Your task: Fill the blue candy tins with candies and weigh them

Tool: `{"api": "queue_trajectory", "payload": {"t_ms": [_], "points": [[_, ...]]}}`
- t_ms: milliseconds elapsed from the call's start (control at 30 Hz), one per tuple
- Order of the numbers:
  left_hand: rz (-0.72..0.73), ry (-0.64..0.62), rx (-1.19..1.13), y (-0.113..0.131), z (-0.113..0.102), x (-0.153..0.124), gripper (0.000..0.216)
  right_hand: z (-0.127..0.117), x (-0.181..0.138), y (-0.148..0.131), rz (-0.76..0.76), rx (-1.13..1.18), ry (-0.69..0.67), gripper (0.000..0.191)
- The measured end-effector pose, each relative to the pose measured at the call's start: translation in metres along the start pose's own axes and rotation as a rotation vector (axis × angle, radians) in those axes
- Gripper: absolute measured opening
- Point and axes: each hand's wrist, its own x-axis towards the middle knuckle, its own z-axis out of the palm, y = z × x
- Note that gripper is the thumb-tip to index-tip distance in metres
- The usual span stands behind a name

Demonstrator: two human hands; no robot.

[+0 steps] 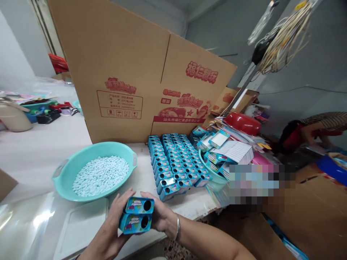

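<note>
Two small blue candy boxes (135, 213), each with a round dark hole in its top, are held side by side between my two hands over the table's front edge. My left hand (115, 220) grips them from the left, its fingers partly hidden behind them. Around their right side closes my right hand (159, 213), with a silver bangle on the wrist. Just beyond stand rows of matching blue boxes (173, 166), packed upright together. A turquoise basin (63, 184) with many pale blue candies (101, 175) sits to the left of the rows.
A large cardboard sheet (121, 65) stands upright behind the basin and rows. Right of the rows, a second basin (214, 176) is heaped with flat and folded boxes. A white lid (81, 227) lies at front left. Another person (311, 133) bends over at far right.
</note>
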Motion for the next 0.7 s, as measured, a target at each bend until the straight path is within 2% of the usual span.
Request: {"api": "queue_trajectory", "payload": {"t_ms": [100,167,267,333,467,567,633,700], "points": [[-0.104,0.079,-0.079,-0.001,-0.003,-0.001,0.064,0.002,-0.004,0.001,-0.143,-0.058,0.012,0.087],[-0.191,0.136,-0.142,0.001,-0.004,0.001,0.069,0.007,-0.01,0.005,-0.365,-0.14,0.089,0.084],[-0.326,0.206,-0.267,0.007,0.002,0.007,0.079,0.021,-0.021,0.014,-0.792,-0.324,0.252,0.076],[-0.416,0.256,-0.366,0.011,0.011,0.01,0.086,0.031,-0.025,0.021,-0.944,-0.362,0.276,0.075],[-0.486,0.338,-0.464,0.007,0.032,0.005,0.096,0.034,-0.02,0.033,-0.954,-0.291,0.202,0.078],[-0.505,0.285,-0.49,-0.01,0.045,-0.006,0.09,0.018,-0.009,0.043,-0.955,-0.292,0.141,0.087],[-0.516,0.234,-0.506,-0.024,0.056,-0.015,0.083,0.004,0.001,0.051,-0.922,-0.304,0.204,0.078],[-0.527,0.219,-0.512,-0.036,0.068,-0.023,0.077,-0.008,0.012,0.06,-0.879,-0.315,0.323,0.062]]}}
